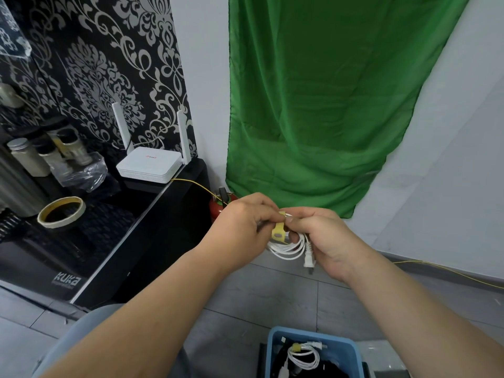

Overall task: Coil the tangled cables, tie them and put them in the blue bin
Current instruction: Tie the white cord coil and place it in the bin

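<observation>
I hold a coiled white cable [289, 248] in front of me, above the floor. Its plug hangs down at the right side of the coil. My right hand [324, 240] grips the top of the coil. My left hand [245, 223] pinches a yellow strap tie [278, 231] that loops round the coil's top. The blue bin [275, 343] stands at the bottom edge of the view. In it lies another white coil [302, 357] bound with a yellow tie, beside dark cables.
A black cabinet [152, 214] at left carries a white router [150, 165], a roll of tape [61, 212] and jars in a plastic bag. A green cloth [327, 105] hangs on the wall. A thin yellow wire [450, 274] runs along the grey tiled floor.
</observation>
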Demonstrator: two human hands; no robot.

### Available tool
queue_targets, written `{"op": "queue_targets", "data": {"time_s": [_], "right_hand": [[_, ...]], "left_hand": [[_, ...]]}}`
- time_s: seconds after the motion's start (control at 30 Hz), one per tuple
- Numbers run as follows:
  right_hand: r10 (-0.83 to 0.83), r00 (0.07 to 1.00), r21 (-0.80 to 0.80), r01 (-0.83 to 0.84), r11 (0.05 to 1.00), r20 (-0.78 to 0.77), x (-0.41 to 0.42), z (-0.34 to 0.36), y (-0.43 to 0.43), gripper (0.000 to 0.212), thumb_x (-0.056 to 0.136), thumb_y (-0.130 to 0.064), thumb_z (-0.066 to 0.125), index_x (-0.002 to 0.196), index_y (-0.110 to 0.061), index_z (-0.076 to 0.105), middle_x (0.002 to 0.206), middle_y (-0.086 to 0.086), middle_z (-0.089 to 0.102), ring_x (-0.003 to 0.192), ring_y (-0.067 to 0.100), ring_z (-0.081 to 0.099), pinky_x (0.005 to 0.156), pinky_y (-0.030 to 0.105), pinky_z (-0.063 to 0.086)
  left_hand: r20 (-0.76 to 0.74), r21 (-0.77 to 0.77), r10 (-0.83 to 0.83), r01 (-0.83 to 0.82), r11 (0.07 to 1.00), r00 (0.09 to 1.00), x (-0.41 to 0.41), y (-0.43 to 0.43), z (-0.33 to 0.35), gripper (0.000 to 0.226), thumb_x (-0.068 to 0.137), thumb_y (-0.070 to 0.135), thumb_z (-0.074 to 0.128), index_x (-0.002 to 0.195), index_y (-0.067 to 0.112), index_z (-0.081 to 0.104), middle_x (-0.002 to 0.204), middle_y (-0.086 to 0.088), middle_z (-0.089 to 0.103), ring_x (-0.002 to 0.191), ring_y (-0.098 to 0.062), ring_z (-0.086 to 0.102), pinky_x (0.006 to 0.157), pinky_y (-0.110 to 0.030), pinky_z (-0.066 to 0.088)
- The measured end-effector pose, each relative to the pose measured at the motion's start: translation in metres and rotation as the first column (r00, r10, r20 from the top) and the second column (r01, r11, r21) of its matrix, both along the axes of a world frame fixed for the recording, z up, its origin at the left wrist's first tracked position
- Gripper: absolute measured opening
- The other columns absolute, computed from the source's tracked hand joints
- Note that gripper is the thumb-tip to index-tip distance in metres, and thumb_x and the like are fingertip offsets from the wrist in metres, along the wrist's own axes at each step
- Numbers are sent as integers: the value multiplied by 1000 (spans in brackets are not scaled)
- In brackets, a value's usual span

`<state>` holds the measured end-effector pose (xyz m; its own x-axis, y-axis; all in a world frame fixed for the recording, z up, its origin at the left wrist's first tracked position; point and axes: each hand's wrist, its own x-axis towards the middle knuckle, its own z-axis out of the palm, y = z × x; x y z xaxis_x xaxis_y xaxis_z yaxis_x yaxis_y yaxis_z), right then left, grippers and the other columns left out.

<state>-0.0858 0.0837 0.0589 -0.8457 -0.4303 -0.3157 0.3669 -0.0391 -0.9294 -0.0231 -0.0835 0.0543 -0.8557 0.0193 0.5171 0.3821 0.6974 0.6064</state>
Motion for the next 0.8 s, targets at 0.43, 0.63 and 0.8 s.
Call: {"op": "queue_targets", "data": {"time_s": [0.43,0.63,0.8], "right_hand": [[94,972,212,-48,976,-214,4,-4,0,18,96,-3,65,101,-13,79,80,6,73,64,13,53,66,26,46],[91,977,225,-46,973,-192,7,-7,0,16,95,-5,68,104,-14,78,79,3,73,68,15,56,72,28,47],[138,956,266,-67,962,-259,10,-9,1,44,95,-3,67,132,-24,59,77,2,74,70,15,66,84,29,52]], "left_hand": [[40,5,9,-9,1000,999,3,-3,0,13,76,7,83,82,17,76,88,8,65,81,-9,65,72,-37,55],[52,-108,38,-32,994,998,4,1,-4,18,80,16,82,92,19,69,90,8,62,80,-14,62,69,-39,53],[102,-174,72,-53,983,992,4,2,-6,21,77,22,85,91,16,70,86,5,65,76,-14,60,68,-35,51]]}}
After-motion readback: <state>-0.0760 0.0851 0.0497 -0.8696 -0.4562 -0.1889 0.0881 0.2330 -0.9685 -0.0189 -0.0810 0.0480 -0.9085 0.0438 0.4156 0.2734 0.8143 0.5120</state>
